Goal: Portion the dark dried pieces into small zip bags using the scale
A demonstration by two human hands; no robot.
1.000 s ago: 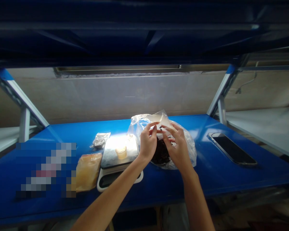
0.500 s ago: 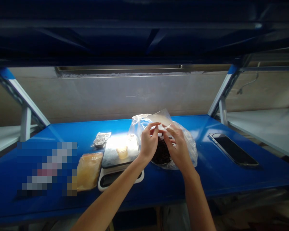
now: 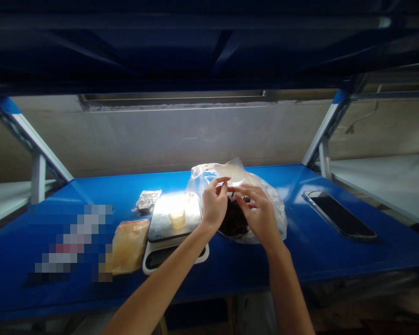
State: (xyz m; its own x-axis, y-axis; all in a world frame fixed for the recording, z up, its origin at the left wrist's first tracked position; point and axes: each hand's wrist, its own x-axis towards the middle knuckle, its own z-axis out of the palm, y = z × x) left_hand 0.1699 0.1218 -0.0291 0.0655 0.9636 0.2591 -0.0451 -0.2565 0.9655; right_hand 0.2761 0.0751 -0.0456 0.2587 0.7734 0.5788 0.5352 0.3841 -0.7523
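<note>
A clear plastic bag [image 3: 277, 211] lies open on the blue shelf, with a heap of small dark pieces [image 3: 234, 221] inside; I cannot tell their kind. Over its mouth, my left hand [image 3: 214, 203] has its fingers curled and thumb raised, close to the other hand's fingertips. My right hand [image 3: 261, 214] comes in from the right, thumb and fingers bent together in a pinch. Dark bits show by the fingertips, but what either hand holds is too small to name. Left of the bag stands a white kitchen scale [image 3: 204, 255] bearing a small translucent cup [image 3: 177, 219].
A yellowish packet [image 3: 131, 246] lies left of the scale, a crumpled silvery packet [image 3: 148, 201] behind it. Farther left is a pixelated patch. A phone [image 3: 338, 214] lies on the right. An upper shelf [image 3: 209, 60] hangs low overhead, with slanted metal posts at both sides.
My right hand's fingers have come down and drawn closer together above the dark pieces. My left hand has shifted only slightly. The view has tilted a little.
</note>
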